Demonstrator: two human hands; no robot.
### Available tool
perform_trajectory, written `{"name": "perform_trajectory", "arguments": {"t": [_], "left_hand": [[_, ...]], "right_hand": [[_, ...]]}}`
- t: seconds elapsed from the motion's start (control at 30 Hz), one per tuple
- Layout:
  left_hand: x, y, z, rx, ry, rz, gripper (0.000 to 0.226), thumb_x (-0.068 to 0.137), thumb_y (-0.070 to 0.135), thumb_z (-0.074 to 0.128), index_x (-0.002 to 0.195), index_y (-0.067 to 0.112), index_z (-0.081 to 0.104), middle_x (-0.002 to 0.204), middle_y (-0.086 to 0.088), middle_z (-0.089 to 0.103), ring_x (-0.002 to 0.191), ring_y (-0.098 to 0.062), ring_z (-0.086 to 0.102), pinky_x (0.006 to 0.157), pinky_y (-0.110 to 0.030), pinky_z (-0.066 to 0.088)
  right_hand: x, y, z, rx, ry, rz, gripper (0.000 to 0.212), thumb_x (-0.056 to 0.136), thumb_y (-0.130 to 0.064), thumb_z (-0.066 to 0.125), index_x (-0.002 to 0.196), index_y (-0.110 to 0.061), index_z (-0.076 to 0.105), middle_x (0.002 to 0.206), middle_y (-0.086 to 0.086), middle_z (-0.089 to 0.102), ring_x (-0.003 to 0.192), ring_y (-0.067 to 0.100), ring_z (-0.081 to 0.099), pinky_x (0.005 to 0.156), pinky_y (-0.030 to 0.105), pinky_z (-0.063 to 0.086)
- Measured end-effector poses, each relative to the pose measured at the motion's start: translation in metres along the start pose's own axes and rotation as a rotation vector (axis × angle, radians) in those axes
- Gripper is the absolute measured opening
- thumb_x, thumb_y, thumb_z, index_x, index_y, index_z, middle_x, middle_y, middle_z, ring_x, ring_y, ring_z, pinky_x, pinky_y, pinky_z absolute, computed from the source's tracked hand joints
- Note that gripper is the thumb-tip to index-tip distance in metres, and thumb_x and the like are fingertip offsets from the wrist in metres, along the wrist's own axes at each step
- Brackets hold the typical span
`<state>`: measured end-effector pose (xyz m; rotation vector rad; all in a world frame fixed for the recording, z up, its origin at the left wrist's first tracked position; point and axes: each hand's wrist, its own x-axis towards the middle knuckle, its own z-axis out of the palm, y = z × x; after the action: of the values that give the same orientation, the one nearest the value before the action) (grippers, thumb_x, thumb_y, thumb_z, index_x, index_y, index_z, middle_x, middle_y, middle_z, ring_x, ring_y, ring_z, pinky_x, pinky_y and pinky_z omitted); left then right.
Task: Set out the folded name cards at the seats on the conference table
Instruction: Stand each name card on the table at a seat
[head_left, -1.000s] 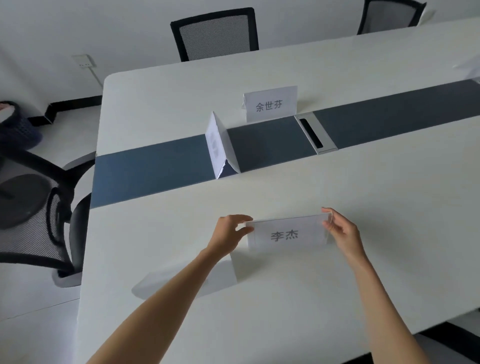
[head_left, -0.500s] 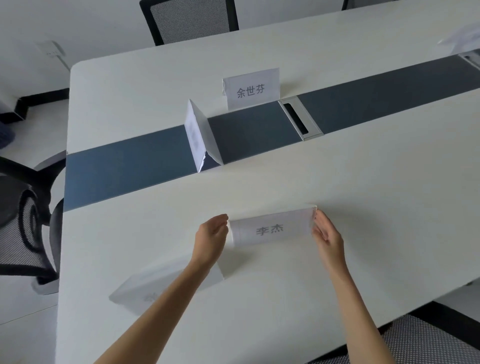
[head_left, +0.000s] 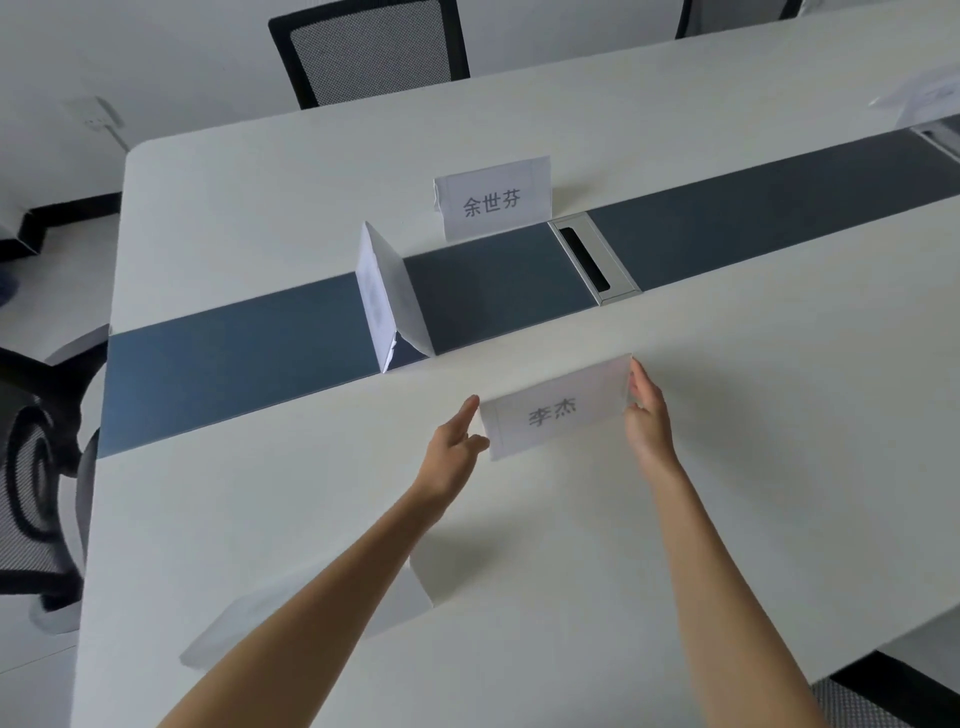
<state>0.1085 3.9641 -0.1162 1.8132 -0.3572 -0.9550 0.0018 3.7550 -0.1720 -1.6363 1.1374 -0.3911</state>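
A folded white name card (head_left: 556, 410) printed with two dark characters stands on the white conference table (head_left: 727, 467), just on my side of the dark blue centre strip (head_left: 234, 353). My left hand (head_left: 454, 441) lies against its left end with fingers straight and the thumb touching the lower corner. My right hand (head_left: 647, 415) is flat against its right end. The card is held between the two hands. A second card (head_left: 493, 200) with three characters faces me beyond the strip. A third card (head_left: 387, 301) stands side-on on the strip.
Another folded card (head_left: 311, 613) lies near the table's front edge, partly under my left forearm. A metal cable box (head_left: 595, 257) is set into the strip. Mesh chairs stand at the far side (head_left: 369, 47), the left end (head_left: 36, 467) and lower right (head_left: 872, 696). A further card (head_left: 930, 98) sits far right.
Both hands have carried the two-character card away from me towards the blue strip. My fingers have straightened from a pinch to lying flat at its ends.
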Motion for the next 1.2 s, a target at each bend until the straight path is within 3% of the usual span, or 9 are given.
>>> {"name": "perform_trajectory", "arguments": {"t": [0.17,0.4,0.77,0.83,0.93,1.0,1.1,1.13,1.2], "left_hand": [[0.037,0.017,0.004,0.002,-0.013,0.003,0.059,0.087,0.000,0.038,0.142,0.015,0.022,0.153,-0.001,0.021,0.141,-0.020,0.019,0.114,-0.036,0.018],[0.069,0.029,0.003,-0.002,-0.031,0.010,0.063,0.085,-0.005,0.037,0.142,0.014,0.021,0.153,-0.002,0.022,0.140,-0.022,0.022,0.113,-0.035,0.021],[0.079,0.023,-0.001,0.041,-0.073,0.019,0.066,0.085,-0.001,0.040,0.143,0.021,0.017,0.155,0.000,0.017,0.142,-0.023,0.017,0.113,-0.037,0.019],[0.078,0.024,-0.004,0.055,-0.083,0.018,0.068,0.085,-0.001,0.041,0.143,0.023,0.016,0.155,0.001,0.016,0.142,-0.022,0.016,0.114,-0.037,0.018],[0.073,0.024,-0.009,0.040,-0.080,0.035,0.069,0.084,-0.001,0.041,0.143,0.025,0.015,0.155,0.000,0.016,0.142,-0.021,0.017,0.115,-0.040,0.019],[0.063,0.024,-0.018,0.042,-0.056,0.055,0.062,0.085,0.000,0.040,0.140,0.021,0.025,0.152,-0.002,0.026,0.139,-0.020,0.025,0.114,-0.037,0.025],[0.034,0.017,-0.046,0.163,-0.033,0.118,0.041,0.087,-0.001,0.037,0.124,0.010,0.049,0.131,-0.008,0.055,0.116,-0.016,0.052,0.097,-0.024,0.039],[0.021,0.013,-0.059,0.204,-0.030,0.129,0.037,0.088,-0.001,0.036,0.118,0.009,0.054,0.120,-0.009,0.062,0.105,-0.016,0.058,0.090,-0.022,0.043],[-0.008,0.001,-0.087,0.242,0.005,0.130,0.034,0.088,0.000,0.035,0.111,0.009,0.058,0.103,-0.006,0.066,0.089,-0.011,0.063,0.080,-0.016,0.046]], "right_hand": [[0.050,-0.016,0.000,0.026,-0.038,0.025,0.063,0.081,0.008,0.028,0.139,-0.015,0.035,0.146,0.005,0.039,0.135,0.017,0.035,0.114,0.034,0.028],[0.075,-0.014,-0.001,0.030,-0.050,-0.025,0.059,0.081,0.004,0.035,0.132,-0.022,0.046,0.134,-0.010,0.049,0.124,0.006,0.043,0.109,0.032,0.034],[0.081,-0.001,-0.002,0.002,-0.044,-0.049,0.055,0.085,0.001,0.037,0.131,-0.027,0.045,0.138,-0.007,0.048,0.127,0.004,0.041,0.111,0.037,0.033],[0.076,-0.003,-0.002,-0.049,-0.047,-0.046,0.057,0.085,0.001,0.034,0.135,-0.024,0.040,0.142,-0.005,0.044,0.132,0.010,0.038,0.113,0.038,0.030],[0.055,-0.016,-0.002,-0.114,0.003,-0.053,0.060,0.084,0.004,0.032,0.138,-0.020,0.036,0.145,0.000,0.041,0.132,0.017,0.038,0.109,0.027,0.028],[0.028,-0.027,0.002,-0.035,0.029,-0.081,0.056,0.086,0.005,0.034,0.138,-0.016,0.037,0.145,0.002,0.041,0.131,0.018,0.040,0.104,0.021,0.029],[-0.026,-0.027,0.014,0.084,-0.161,-0.118,0.046,0.090,-0.003,0.044,0.134,-0.014,0.040,0.142,0.000,0.042,0.131,0.017,0.040,0.103,0.017,0.029],[-0.047,-0.022,0.020,0.086,-0.290,-0.102,0.046,0.089,-0.012,0.052,0.133,-0.018,0.041,0.140,-0.005,0.042,0.131,0.016,0.039,0.103,0.017,0.030],[-0.088,-0.011,0.033,-0.014,-0.584,-0.090,0.067,0.074,-0.043,0.068,0.133,-0.035,0.036,0.141,-0.018,0.036,0.133,0.008,0.033,0.104,0.016,0.026]]}}
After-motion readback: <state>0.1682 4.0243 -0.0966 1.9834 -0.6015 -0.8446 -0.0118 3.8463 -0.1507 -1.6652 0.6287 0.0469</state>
